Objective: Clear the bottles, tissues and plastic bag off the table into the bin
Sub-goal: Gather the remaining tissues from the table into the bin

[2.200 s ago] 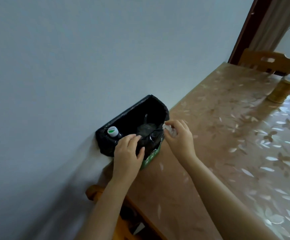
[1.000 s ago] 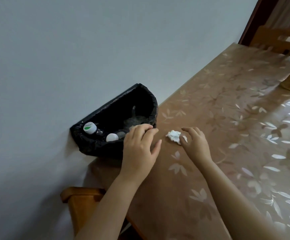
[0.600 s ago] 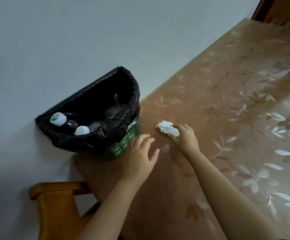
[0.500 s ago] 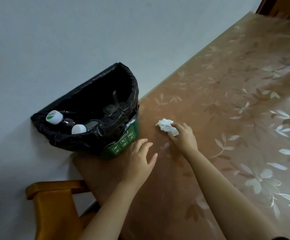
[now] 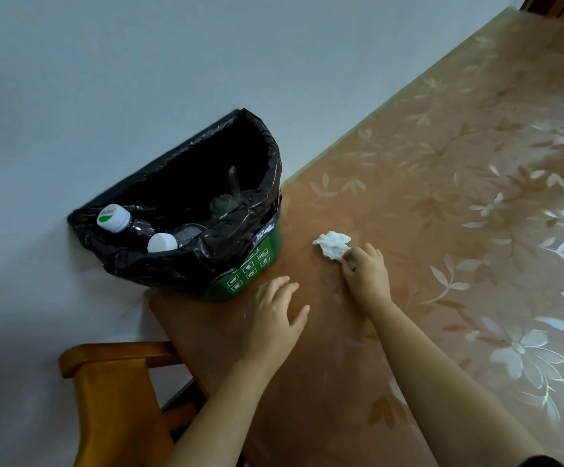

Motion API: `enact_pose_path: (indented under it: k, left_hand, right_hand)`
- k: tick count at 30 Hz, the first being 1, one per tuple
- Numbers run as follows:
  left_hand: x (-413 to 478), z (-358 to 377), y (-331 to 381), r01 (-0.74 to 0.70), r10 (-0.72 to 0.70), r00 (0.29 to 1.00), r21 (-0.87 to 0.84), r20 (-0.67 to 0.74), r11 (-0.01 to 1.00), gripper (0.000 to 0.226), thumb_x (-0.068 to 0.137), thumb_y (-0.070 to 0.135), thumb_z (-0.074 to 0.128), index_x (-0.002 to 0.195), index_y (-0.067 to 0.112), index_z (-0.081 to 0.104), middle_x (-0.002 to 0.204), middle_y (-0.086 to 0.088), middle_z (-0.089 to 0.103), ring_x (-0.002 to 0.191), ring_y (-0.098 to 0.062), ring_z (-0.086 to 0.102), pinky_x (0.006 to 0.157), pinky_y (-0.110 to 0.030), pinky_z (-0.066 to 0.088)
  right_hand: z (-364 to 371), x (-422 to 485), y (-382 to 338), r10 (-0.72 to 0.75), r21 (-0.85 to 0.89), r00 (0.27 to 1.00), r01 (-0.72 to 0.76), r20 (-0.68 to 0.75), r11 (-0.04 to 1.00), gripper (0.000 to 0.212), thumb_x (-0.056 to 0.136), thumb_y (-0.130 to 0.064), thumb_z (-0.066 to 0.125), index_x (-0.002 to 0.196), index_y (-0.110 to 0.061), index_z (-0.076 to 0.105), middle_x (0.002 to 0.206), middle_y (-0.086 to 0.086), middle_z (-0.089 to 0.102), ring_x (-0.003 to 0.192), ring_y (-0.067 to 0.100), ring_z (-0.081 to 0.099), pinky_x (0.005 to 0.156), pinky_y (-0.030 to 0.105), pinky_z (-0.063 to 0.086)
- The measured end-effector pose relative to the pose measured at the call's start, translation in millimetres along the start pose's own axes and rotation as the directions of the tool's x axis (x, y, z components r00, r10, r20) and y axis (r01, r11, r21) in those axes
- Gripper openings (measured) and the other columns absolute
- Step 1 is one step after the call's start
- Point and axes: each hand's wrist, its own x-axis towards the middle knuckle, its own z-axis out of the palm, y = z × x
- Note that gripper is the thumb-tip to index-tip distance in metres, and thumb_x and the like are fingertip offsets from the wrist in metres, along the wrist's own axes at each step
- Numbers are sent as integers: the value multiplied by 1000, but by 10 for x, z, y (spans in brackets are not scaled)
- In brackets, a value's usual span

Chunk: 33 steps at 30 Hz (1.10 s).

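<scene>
A green bin (image 5: 257, 264) lined with a black bag (image 5: 186, 261) stands on the table corner against the wall. Inside it lie two bottles with white caps (image 5: 113, 218) (image 5: 162, 243) and a crumpled dark plastic bag (image 5: 226, 202). A crumpled white tissue (image 5: 332, 244) lies on the table just right of the bin. My right hand (image 5: 366, 276) pinches the tissue's near edge with its fingertips. My left hand (image 5: 275, 315) hovers flat over the table in front of the bin, fingers apart, holding nothing.
The table (image 5: 459, 214) has a brown cloth with a pale leaf pattern and runs along a white wall (image 5: 139, 79). A wooden chair (image 5: 112, 399) stands at the table's near end, below the bin.
My right hand set the tissue on the table, then closed its fingertips on it again. My left hand came off the bin rim and drew back towards me. The camera tilted down.
</scene>
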Motion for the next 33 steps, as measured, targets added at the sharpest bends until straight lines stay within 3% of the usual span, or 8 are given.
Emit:
enact_pose_path:
  k: [6, 10, 14, 21, 29, 33]
  left_hand:
    - [-129, -312, 210, -95, 88, 991, -65, -103, 993, 35, 81, 22, 65, 113, 10, 59, 124, -7, 56, 117, -21, 47, 97, -27, 31]
    - [-213, -565, 426, -216, 200, 963, -76, -179, 973, 35, 81, 25, 64, 113, 13, 58, 122, -5, 58, 115, -18, 50, 97, -30, 37]
    - [-270, -866, 481, -267, 222, 929, -124, -296, 956, 34, 79, 24, 64, 110, 11, 60, 119, -7, 60, 113, -19, 51, 97, -34, 40]
    - [-224, -1404, 84, -169, 140, 905, -36, -402, 985, 34, 75, 12, 71, 106, 4, 61, 114, -15, 62, 110, -30, 54, 93, -49, 46]
    - [-81, -1681, -317, -142, 121, 887, -15, -446, 990, 30, 71, 7, 75, 99, 5, 64, 106, -16, 65, 102, -32, 59, 89, -41, 39]
    - [-80, -1692, -430, -175, 150, 890, -18, -430, 984, 28, 70, 7, 75, 97, 6, 66, 101, -12, 67, 99, -28, 60, 88, -39, 41]
  right_hand:
    - [-179, -244, -138, 45, 106, 995, -35, -88, 994, 3, 78, -2, 58, 76, 0, 59, 76, 11, 48, 81, 35, 48, 66, 31, 33]
    - [-392, -364, -392, 20, 140, 982, 6, -186, 990, 5, 78, 3, 57, 76, 2, 62, 73, 14, 50, 76, 35, 51, 63, 29, 33]
    - [-639, -433, -745, -45, 175, 969, 90, -242, 981, 7, 79, 2, 58, 79, -3, 63, 74, 9, 52, 75, 27, 52, 62, 21, 30]
    - [-963, -483, -1539, -148, 258, 921, 251, -361, 933, 10, 79, -3, 61, 75, -12, 62, 79, 3, 57, 74, 19, 53, 66, 25, 39]
    - [-929, -474, -2259, -257, 232, 871, 376, -419, 897, 13, 78, -2, 63, 74, -14, 62, 76, 0, 54, 73, 15, 50, 63, 3, 34]
    - [-753, -472, -2502, -290, 222, 879, 390, -378, 894, 12, 79, -1, 61, 75, -12, 62, 78, 2, 54, 75, 14, 49, 66, 8, 36]
